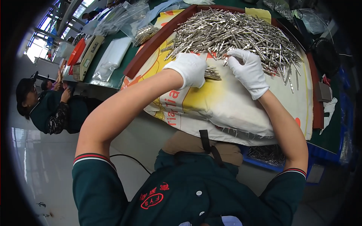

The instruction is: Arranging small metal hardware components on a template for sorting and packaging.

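Note:
A wide heap of slim, shiny metal bits [230, 32] lies on a printed white and yellow cloth [230, 92]. My left hand [187, 69], in a white glove, is closed around a small bundle of these bits [213, 73], whose ends stick out to its right. My right hand [249, 72], also gloved in white, is at the near edge of the heap. Its thumb and forefinger pinch a metal bit [225, 61]; the glove partly hides it.
A dark red wooden frame [151, 44] borders the cloth. Left of it are bagged bits [145, 34], clear plastic bags [122, 22], a scale [87, 58] and a red tray [76, 51]. At the right stands a black fan [325, 56]. A co-worker [45, 103] is at the far left.

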Tool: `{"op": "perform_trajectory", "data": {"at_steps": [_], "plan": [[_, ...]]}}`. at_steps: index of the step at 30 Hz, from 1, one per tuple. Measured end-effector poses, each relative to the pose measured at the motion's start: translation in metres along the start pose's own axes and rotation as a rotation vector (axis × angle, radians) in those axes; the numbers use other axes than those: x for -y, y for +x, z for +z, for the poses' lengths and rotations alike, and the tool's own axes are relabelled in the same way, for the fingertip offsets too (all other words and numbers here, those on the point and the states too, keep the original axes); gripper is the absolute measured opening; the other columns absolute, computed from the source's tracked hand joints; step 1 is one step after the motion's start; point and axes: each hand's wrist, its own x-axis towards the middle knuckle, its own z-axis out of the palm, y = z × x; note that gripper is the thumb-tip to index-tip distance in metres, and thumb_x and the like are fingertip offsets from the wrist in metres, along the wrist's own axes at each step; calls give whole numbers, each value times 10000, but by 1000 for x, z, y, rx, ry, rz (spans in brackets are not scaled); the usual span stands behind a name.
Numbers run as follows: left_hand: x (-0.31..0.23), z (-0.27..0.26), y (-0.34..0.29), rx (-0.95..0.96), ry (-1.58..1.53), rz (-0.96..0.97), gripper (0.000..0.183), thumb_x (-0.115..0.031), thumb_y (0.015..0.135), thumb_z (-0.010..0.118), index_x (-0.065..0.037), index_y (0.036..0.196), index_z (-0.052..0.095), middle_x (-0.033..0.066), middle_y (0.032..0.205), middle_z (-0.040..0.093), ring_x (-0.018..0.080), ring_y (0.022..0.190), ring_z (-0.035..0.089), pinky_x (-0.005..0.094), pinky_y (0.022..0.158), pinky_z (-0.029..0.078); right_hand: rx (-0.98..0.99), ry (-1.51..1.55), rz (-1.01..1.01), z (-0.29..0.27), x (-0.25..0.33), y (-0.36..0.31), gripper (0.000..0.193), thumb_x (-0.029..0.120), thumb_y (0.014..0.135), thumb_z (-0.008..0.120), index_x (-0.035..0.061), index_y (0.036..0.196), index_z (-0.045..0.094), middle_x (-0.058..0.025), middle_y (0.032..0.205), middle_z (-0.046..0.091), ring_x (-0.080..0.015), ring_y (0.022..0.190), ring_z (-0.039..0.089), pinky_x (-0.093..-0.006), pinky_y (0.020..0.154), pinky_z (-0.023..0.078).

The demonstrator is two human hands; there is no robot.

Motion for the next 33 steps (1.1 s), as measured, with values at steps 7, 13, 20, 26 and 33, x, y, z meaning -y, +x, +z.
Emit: {"op": "perform_trajectory", "data": {"at_steps": [7, 13, 20, 26, 33], "plan": [[-5, -3, 1, -28, 102, 76, 250, -169, 723, 677, 17, 890, 695, 202, 898, 698, 332, 831, 699, 421, 739, 531, -10, -133, -117, -2, -3, 1, 142, 50, 885, 595, -7, 956, 704, -10, 784, 686, -38, 667, 575, -206, 599, 464], [-9, -1, -2, -216, 451, 186, 120, -154, 727, 684, -88, 823, 714, 112, 817, 707, 253, 776, 700, 381, 648, 490, -73, -154, -220, -1, 1, -1, 158, 81, 835, 574, 28, 874, 717, -97, 652, 668, -157, 543, 632, -281, 550, 501], [-34, -27, -7, -31, 1276, 206, 192, -249, 748, 582, -71, 715, 646, 98, 622, 572, 258, 601, 569, 444, 556, 403, -87, -228, -278, -6, -1, 4, 160, 88, 840, 569, 40, 867, 720, -99, 665, 683, -164, 560, 657, -290, 553, 512], [-57, 11, 9, 52, 1543, 209, 81, -21, 768, 613, -28, 789, 691, 149, 645, 612, 239, 581, 593, 429, 551, 531, -75, -250, -275, -5, -3, 4, 170, 98, 838, 574, 32, 889, 722, -101, 685, 692, -171, 577, 668, -294, 573, 524], [-42, -1, -6, 17, 1083, 85, 219, -270, 717, 605, -79, 753, 706, 151, 687, 635, 304, 592, 605, 490, 514, 471, -81, -256, -231, -7, -3, 3, 175, 87, 839, 573, 26, 906, 723, -113, 721, 704, -159, 582, 661, -279, 572, 516]]}}
